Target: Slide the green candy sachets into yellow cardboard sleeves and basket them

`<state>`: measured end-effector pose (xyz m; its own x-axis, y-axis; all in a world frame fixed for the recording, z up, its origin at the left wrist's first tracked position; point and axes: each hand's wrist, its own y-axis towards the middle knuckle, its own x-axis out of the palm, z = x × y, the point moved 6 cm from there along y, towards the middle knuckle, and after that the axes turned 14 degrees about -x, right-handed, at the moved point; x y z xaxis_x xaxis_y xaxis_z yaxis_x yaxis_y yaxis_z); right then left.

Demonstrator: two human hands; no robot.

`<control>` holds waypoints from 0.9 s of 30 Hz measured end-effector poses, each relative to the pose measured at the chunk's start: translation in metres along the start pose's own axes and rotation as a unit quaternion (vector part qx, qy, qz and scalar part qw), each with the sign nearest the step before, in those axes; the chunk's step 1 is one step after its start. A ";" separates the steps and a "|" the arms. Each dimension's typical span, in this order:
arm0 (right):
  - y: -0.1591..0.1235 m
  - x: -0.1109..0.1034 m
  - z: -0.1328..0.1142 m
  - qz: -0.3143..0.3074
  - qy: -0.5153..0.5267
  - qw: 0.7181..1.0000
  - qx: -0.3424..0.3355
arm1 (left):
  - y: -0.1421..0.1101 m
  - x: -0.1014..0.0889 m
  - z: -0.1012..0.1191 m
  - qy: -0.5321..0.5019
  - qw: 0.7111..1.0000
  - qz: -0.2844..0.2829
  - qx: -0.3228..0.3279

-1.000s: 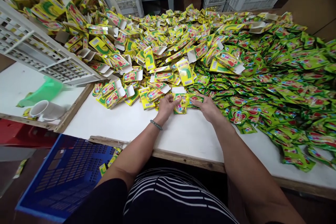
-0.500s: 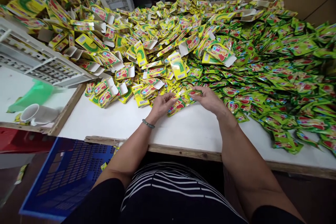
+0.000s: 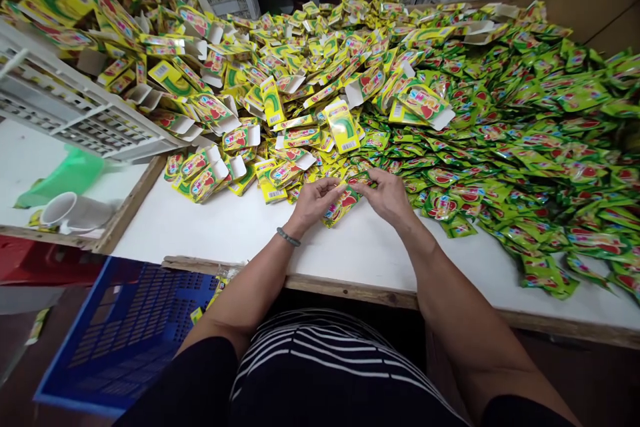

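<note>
Running this one remotely off the head feed, so here's where I'm at. Left hand (image 3: 311, 205) has the box (image 3: 341, 208) pinched between thumb and fingers, tilted, low over the white table (image 3: 370, 253), between the two hands. Right hand (image 3: 387, 197) is closed at the box's upper right end, fingertips on what looks like a packet (image 3: 364, 180). I can't tell how much of the packet sits inside the box, the fingers cover that bit.

My take on doing this well: let the left do nothing but steady the box, with a light squeeze. It looks like thin card, so I reckon a hard pinch would buckle the walls and narrow the mouth. On the right, I'd hold the packet close to the box and line it up with the tilt. Foil that soft will probably fold if it's pushed from far back or comes in crooked. Watch that a flap doesn't get caught under it too.

Loose boxes (image 3: 300, 137) sit just beyond the hands and the packet heap (image 3: 500, 140) spreads away to the right, so I'd keep both wrists low and avoid brushing either pile.
</note>
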<state>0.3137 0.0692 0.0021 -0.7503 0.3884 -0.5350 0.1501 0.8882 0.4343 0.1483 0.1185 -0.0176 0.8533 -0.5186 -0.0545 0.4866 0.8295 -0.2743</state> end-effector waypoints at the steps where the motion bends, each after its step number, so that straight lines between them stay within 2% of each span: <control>1: -0.001 0.003 -0.003 -0.023 0.008 1.000 -0.009 | 0.000 0.001 -0.002 -0.006 1.000 -0.006 -0.007; 3: -0.003 0.009 -0.005 -0.060 0.046 0.997 -0.015 | 0.000 0.002 -0.005 -0.017 0.999 -0.020 -0.029; 5: -0.005 0.008 -0.002 -0.046 0.071 0.996 0.001 | -0.001 0.004 -0.007 -0.027 0.998 -0.028 -0.053; 8: -0.006 0.002 0.001 0.015 0.023 0.999 0.024 | -0.001 0.006 -0.007 -0.044 0.996 -0.036 -0.070; 11: -0.005 0.008 -0.007 -0.012 -0.023 1.000 -0.005 | -0.002 0.007 -0.005 -0.060 0.995 -0.046 -0.067; 14: -0.007 0.018 -0.014 -0.048 -0.009 0.999 -0.013 | -0.002 0.004 -0.008 -0.086 0.992 -0.026 -0.084; 18: -0.011 0.026 -0.018 -0.051 0.020 0.998 0.017 | 0.000 0.000 -0.013 -0.133 0.987 0.012 -0.089; 21: -0.012 0.026 -0.025 -0.049 0.036 0.998 0.005 | 0.001 0.001 -0.012 -0.164 0.984 0.014 -0.074; 24: -0.010 0.013 -0.029 0.027 0.050 0.998 -0.010 | 0.000 0.000 -0.006 -0.188 0.980 0.017 -0.059; 26: -0.009 0.003 -0.027 0.090 0.066 0.994 -0.005 | -0.002 -0.002 0.000 -0.184 0.982 0.035 -0.037; 27: -0.009 0.003 -0.024 0.100 0.088 0.991 0.005 | -0.003 -0.004 0.003 -0.179 0.983 0.046 -0.021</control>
<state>0.2942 0.0564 0.0137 -0.8055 0.5092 -0.3032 0.3133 0.8002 0.5115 0.1438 0.1187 -0.0133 0.9086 -0.3286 0.2579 0.4018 0.8565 -0.3239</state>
